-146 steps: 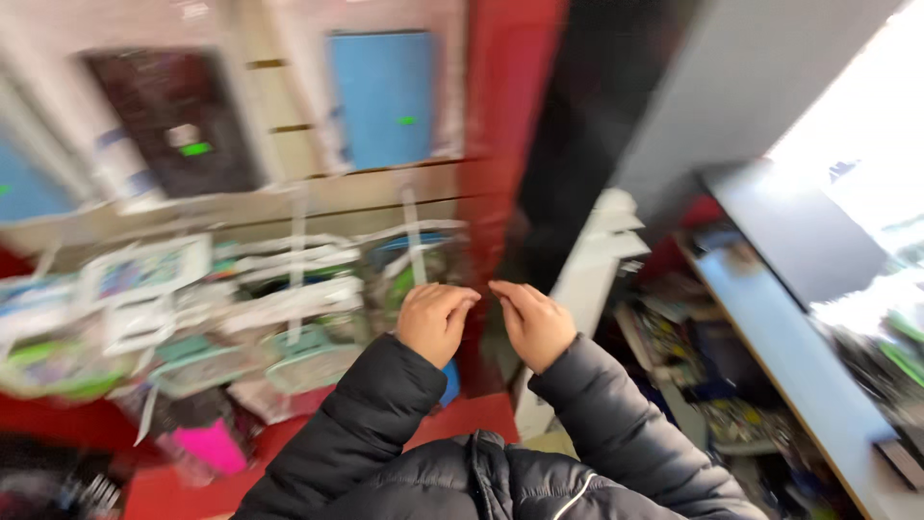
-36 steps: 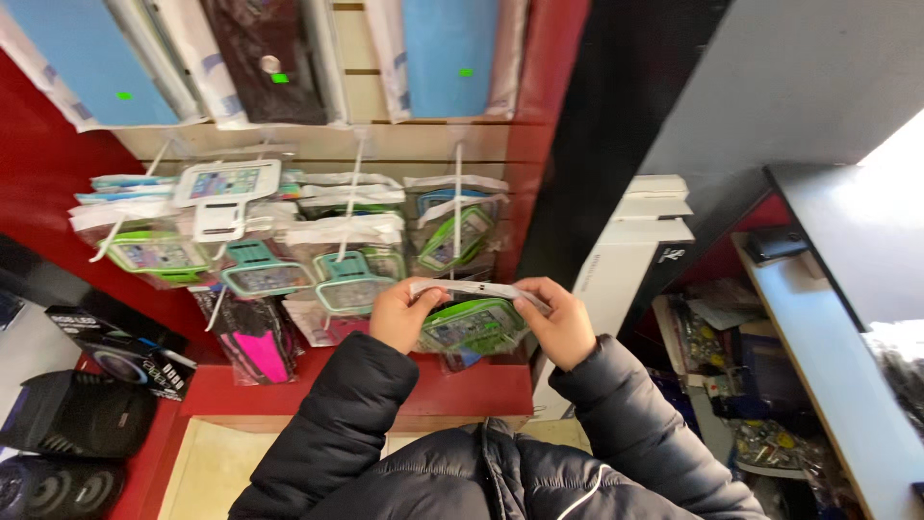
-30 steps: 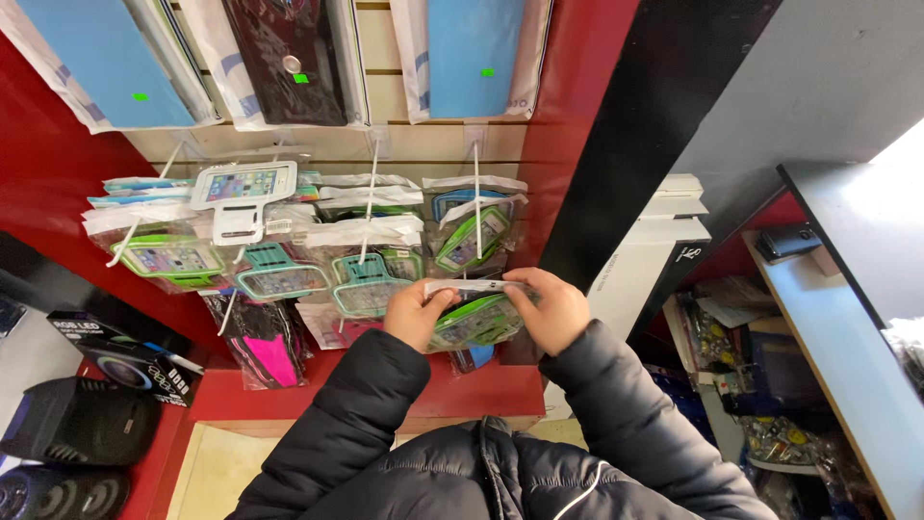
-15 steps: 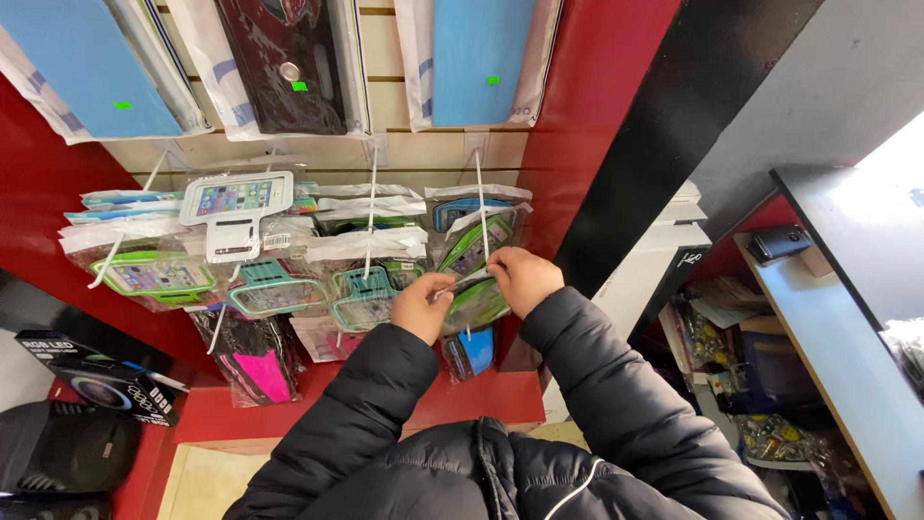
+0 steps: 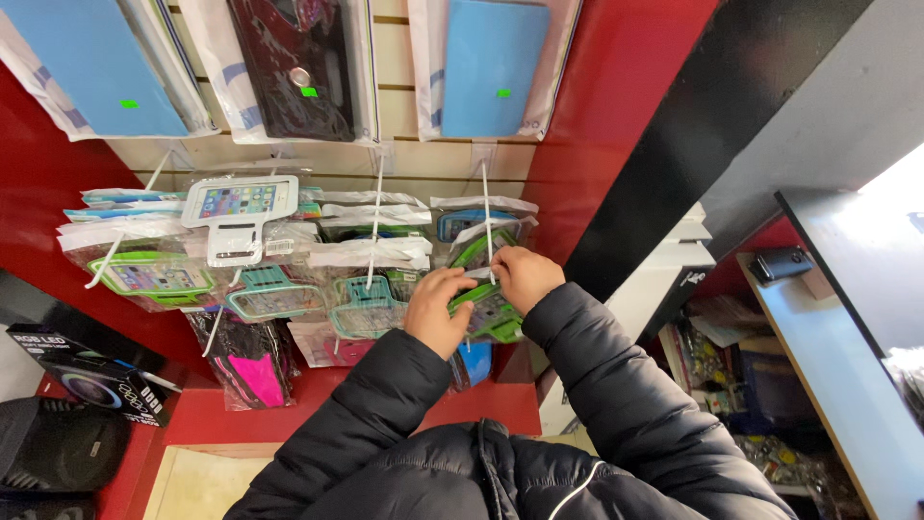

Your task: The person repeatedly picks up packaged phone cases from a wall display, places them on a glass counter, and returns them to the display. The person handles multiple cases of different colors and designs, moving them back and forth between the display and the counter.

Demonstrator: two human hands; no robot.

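A: What is shown at the centre of the view?
B: A green phone armband in a clear plastic bag (image 5: pixel 484 310) is shown between both hands, in front of the slatwall display (image 5: pixel 423 159) and at the tip of a white peg hook (image 5: pixel 488 217). The left hand (image 5: pixel 438 308) is closed on the bag's left part; the right hand (image 5: pixel 520 274) is pinched on its top edge, beside the hook.

A: How may the packet be expected to handle?
B: It is judged light and soft: a flexible strap in a thin, glossy sleeve that is likely slippery and easily creased. The stiffer header strip at the top, where the hanging hole would sit, is judged the best place to be held; the hole itself cannot be made out.

A: What surrounds it?
B: Similar bagged armbands (image 5: pixel 371 306) are hung on neighbouring hooks to the left, among them a pink one (image 5: pixel 255 376). Above, a blue tablet case (image 5: pixel 486 67) and a black case (image 5: pixel 294 67) are hung. A black boxed item (image 5: pixel 91 380) is seen lower left, and a cluttered shelf (image 5: pixel 818 347) at the right.
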